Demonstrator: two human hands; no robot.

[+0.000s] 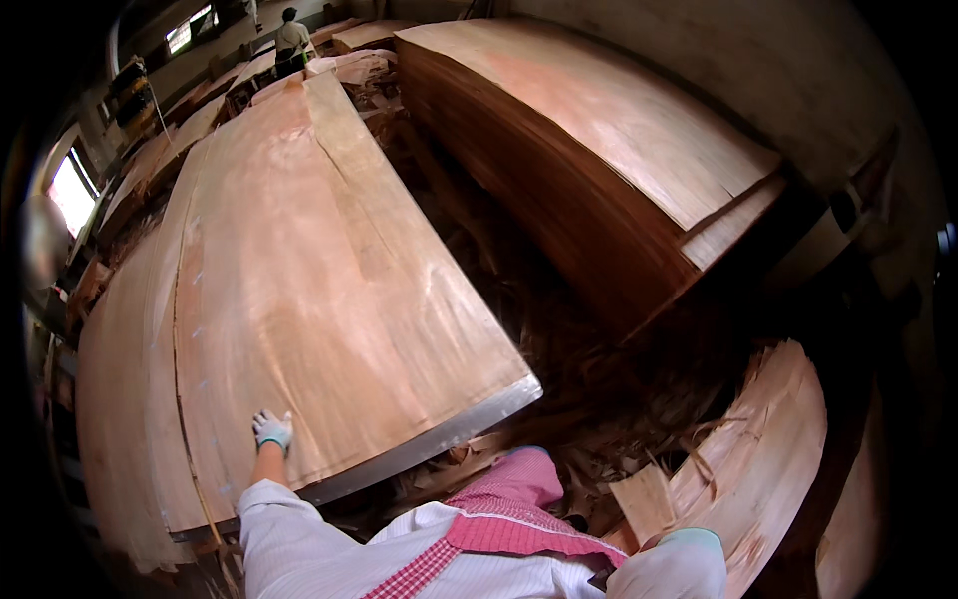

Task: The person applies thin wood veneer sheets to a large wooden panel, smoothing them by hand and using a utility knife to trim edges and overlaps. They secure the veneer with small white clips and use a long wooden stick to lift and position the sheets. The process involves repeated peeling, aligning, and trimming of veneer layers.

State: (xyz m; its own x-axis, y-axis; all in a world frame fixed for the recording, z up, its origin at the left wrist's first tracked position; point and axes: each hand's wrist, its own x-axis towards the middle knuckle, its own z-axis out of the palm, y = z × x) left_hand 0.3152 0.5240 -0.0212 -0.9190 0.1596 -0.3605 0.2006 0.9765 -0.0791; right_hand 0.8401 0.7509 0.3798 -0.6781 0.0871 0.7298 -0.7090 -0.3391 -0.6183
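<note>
The person's gloved left hand (271,429) lay flat with fingers spread on the top veneer sheet (329,290), near its lower edge left of centre in the frame, pressing rather than gripping. The gloved right hand (674,564) sat at the bottom right, seemingly closed, though what it held, if anything, could not be told. A tall veneer stack (599,150) stood upper right, torn scraps (559,399) littered the gap between, and another person (292,40) stood far at upper left.
</note>
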